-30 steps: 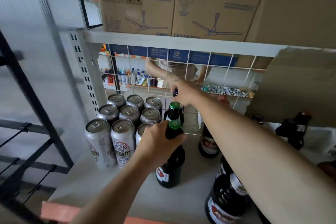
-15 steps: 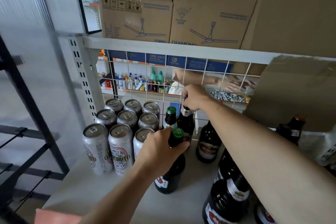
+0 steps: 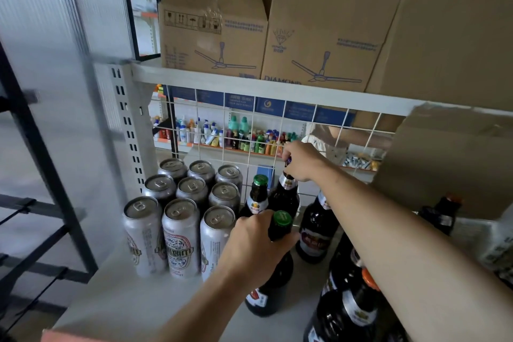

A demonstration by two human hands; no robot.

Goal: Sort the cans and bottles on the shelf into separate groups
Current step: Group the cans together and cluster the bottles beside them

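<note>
Several silver beer cans (image 3: 191, 203) stand in a tight block at the left of the white shelf (image 3: 144, 302). My left hand (image 3: 255, 247) grips the neck of a dark bottle with a green cap (image 3: 277, 280), upright just right of the cans. My right hand (image 3: 302, 159) holds the top of another dark bottle (image 3: 286, 200) at the back by the wire grid. A small green-capped bottle (image 3: 258, 197) stands between that bottle and the cans. More dark bottles (image 3: 316, 228) stand to the right, under my right forearm.
A white wire grid (image 3: 327, 130) closes the back of the shelf. Cardboard boxes (image 3: 324, 25) sit on the shelf above, and another box (image 3: 449, 164) hangs over the right side. A perforated upright post (image 3: 130, 130) stands left of the cans. Another person's arm shows behind the grid.
My right hand has set its dark bottle down at the back, beside the small green-capped bottle. My left hand keeps hold of the front bottle's neck, close to the cans.
</note>
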